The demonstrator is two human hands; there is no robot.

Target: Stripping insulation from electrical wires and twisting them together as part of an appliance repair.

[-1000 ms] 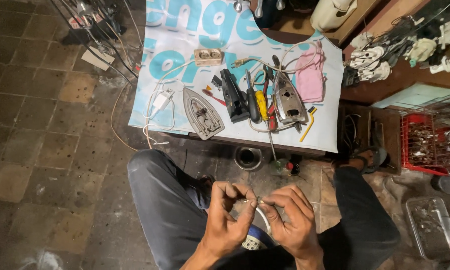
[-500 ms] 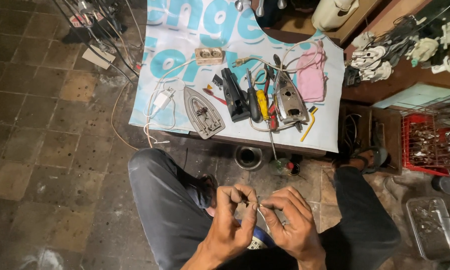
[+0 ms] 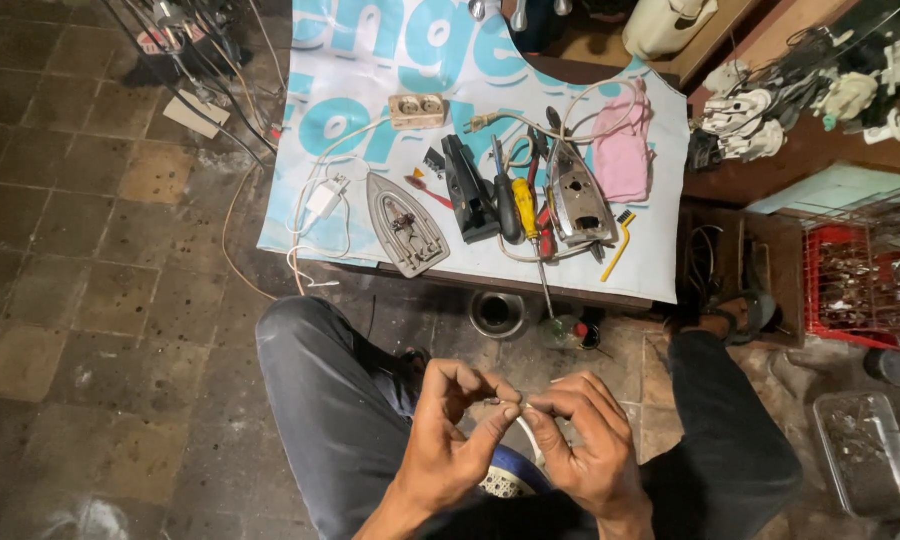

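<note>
Floor: worn tiles are lying under a low bench [image 3: 660, 285] covered by a printed sheet
Bench: soleplate [image 3: 407, 223], screwdrivers, pink cloth [image 3: 622, 150] are lying there
Left hand [image 3: 450, 440]: fingertips are pinching a tiny part [image 3: 515, 407] over the lap; nearly shut
Right hand [image 3: 580, 440]: pinching the same part; nearly shut
Risk: part seems likely to be slipping free; it could be vanishing on the dark floor

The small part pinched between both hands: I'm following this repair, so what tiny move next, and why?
Probably keep both hands together and keep working it. The left hand and right hand meet fingertip to fingertip on the small part, too tiny to identify.
</note>
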